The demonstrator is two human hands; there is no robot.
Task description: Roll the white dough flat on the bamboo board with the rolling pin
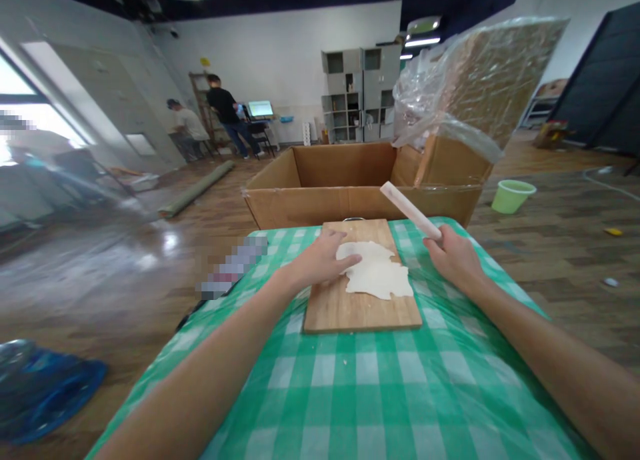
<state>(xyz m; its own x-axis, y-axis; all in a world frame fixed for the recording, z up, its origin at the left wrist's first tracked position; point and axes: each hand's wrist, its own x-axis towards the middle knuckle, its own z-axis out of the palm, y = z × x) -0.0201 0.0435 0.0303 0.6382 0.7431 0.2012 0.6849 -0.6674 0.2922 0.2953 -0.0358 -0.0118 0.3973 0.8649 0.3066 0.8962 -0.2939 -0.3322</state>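
Note:
A thin, ragged-edged white sheet of dough (pixel 377 277) lies on a wooden cutting board (pixel 333 317). My left hand (pixel 327 257) is over the left side of the board, its thumb stretched across the dough's edge and apart from the other fingers. Whether those fingers press on the dough or the wood is hard to see. To the right of the board, my right hand (pixel 455 253) grips one end of a pale rolling pin (pixel 407 207). The pin slants up and left, off the dough.
A green-and-white checked cloth (pixel 320 400) covers the table. Behind it stands a large open cardboard box (pixel 345 203) with a plastic-wrapped piece. A blurred flat object (pixel 235 267) lies at the left edge. A green bucket (pixel 513 197) stands right; two people are far back.

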